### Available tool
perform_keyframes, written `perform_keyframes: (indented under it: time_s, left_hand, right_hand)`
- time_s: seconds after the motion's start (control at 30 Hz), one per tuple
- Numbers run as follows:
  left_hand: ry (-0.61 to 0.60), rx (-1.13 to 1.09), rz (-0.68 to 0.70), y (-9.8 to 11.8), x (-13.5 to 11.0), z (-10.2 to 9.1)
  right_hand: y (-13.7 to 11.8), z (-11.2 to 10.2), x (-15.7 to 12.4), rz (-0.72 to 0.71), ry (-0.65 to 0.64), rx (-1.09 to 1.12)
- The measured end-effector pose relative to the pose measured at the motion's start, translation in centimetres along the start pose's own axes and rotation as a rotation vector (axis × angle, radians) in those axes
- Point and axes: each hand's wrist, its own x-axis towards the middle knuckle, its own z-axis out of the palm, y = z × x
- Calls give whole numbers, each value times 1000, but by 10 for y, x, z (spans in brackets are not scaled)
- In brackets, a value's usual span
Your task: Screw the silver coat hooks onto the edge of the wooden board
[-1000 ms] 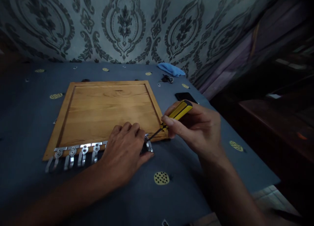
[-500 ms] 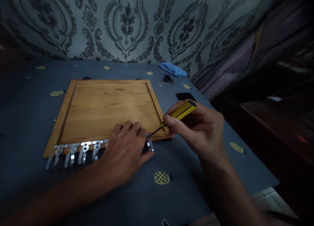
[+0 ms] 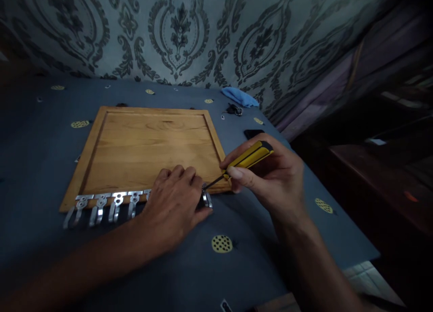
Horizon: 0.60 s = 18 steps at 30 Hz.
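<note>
A framed wooden board (image 3: pixel 149 145) lies on the table, with a metal hook rail (image 3: pixel 117 200) along its near edge. My left hand (image 3: pixel 174 203) is closed over the right part of the rail, hiding some of its hooks; the thumb is beside the end hook (image 3: pixel 207 199). In my right hand (image 3: pixel 280 181) is a yellow and black screwdriver (image 3: pixel 252 156), held slantwise between thumb and fingers. Its thin shaft points down left to the rail's right end by my left fingers. Whether the tip sits in a screw is too small to tell.
The table has a blue-grey cover (image 3: pixel 237 262) with pineapple prints. Past the board's far right corner lie a blue cloth (image 3: pixel 240 96), keys (image 3: pixel 234 109) and a dark flat object (image 3: pixel 253 133), partly behind my right hand. A patterned wall covering (image 3: pixel 179 27) rises at the back.
The view has shifted slightly. The screwdriver handle has turned a little in my right fingers, while its tip stays at the rail's right end. My left hand keeps its place.
</note>
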Motion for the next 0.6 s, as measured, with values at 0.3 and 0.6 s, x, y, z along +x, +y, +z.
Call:
perform_keyframes:
  time_s: [0.3, 0.6]
  left_hand:
    - [29, 8, 15, -1, 0, 3]
    - [65, 24, 77, -6, -12, -2]
  right_hand:
    - [0, -1, 1, -11, -47, -71]
    - [4, -2, 3, -32, -52, -64]
